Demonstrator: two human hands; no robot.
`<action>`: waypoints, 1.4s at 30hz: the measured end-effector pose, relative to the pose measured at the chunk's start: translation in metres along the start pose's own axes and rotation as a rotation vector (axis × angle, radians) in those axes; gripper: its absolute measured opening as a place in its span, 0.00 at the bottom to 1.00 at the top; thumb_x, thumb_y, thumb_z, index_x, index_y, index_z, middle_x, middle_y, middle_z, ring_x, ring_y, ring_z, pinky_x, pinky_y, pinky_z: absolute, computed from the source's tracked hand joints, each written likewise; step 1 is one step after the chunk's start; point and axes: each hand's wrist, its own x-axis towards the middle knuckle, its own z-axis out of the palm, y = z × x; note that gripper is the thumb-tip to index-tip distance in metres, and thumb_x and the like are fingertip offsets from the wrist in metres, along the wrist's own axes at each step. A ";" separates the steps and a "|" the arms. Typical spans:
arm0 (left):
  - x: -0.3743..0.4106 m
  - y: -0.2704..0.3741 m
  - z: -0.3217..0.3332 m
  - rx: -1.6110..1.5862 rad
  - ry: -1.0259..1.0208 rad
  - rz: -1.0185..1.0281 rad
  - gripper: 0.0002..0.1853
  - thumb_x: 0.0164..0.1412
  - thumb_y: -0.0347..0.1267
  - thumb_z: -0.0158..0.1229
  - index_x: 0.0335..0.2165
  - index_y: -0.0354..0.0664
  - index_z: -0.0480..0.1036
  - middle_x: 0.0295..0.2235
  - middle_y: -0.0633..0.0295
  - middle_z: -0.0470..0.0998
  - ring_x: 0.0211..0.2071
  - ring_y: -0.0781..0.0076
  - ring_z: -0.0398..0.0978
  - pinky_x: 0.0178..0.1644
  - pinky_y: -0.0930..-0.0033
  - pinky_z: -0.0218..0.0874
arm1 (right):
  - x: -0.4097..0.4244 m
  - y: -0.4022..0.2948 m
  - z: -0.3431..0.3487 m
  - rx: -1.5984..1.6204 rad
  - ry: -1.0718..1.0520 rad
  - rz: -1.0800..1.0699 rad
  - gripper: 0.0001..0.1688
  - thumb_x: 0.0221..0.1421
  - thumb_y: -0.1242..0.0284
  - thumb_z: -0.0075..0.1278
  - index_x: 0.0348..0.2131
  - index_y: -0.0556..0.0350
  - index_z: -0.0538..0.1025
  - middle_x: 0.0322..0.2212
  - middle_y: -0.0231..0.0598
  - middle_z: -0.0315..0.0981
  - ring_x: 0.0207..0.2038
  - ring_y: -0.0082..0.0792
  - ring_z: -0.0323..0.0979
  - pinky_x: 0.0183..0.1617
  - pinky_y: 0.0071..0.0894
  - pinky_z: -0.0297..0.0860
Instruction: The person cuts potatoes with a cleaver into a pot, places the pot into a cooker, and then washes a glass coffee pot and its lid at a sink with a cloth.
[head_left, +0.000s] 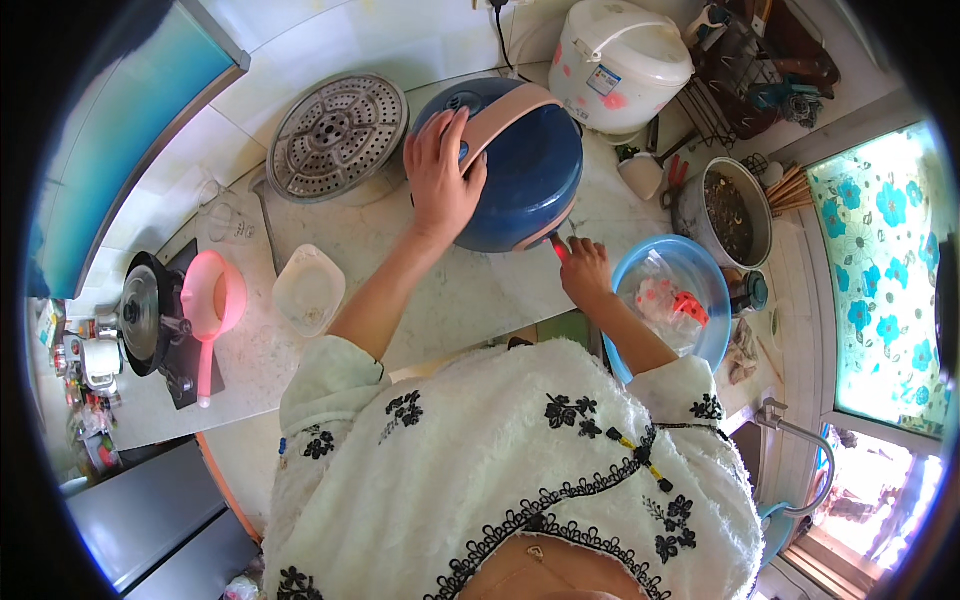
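Observation:
A round dark-blue cooker (525, 176) with a pinkish-beige carrying handle (510, 118) stands on the counter in front of me. My left hand (448, 176) rests on the left of its lid, at the lower end of the handle, with the fingers spread and the thumb by the handle. My right hand (585, 266) is at the cooker's lower right edge; a finger or thumb reaches its front, where a small red light glows. Whether that hand grips anything is hidden by its curled fingers.
Left stand a steamer pot with a perforated metal rack (334, 135), a white dish (309, 291), a pink ladle (214, 292) and a lidded black pan (141, 311). Right are a floral white rice cooker (622, 64), a blue basin (724, 300) holding plastic bags, and a metal pot (686, 202).

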 end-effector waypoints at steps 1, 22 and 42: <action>-0.013 0.003 -0.003 0.011 0.000 -0.010 0.30 0.44 0.36 0.57 0.48 0.45 0.62 0.47 0.51 0.61 0.49 0.52 0.58 0.52 0.48 0.46 | 0.000 -0.003 -0.005 0.037 -0.006 0.013 0.30 0.43 0.77 0.42 0.49 0.46 0.64 0.35 0.40 0.67 0.38 0.39 0.66 0.42 0.40 0.61; -0.001 -0.031 0.012 0.006 -0.216 -0.039 0.48 0.32 0.52 0.64 0.54 0.58 0.55 0.58 0.46 0.39 0.59 0.50 0.41 0.54 0.42 0.39 | 0.047 -0.018 0.012 0.499 0.205 0.010 0.32 0.41 0.81 0.47 0.49 0.62 0.58 0.42 0.54 0.60 0.37 0.51 0.66 0.39 0.40 0.67; -0.288 -0.190 -0.191 -0.202 0.135 -1.459 0.17 0.49 0.26 0.54 0.37 0.32 0.60 0.31 0.50 0.70 0.25 0.61 0.72 0.25 0.68 0.66 | -0.039 -0.145 0.044 0.924 -0.296 0.017 0.21 0.43 0.77 0.48 0.41 0.56 0.69 0.39 0.43 0.67 0.29 0.34 0.71 0.35 0.29 0.68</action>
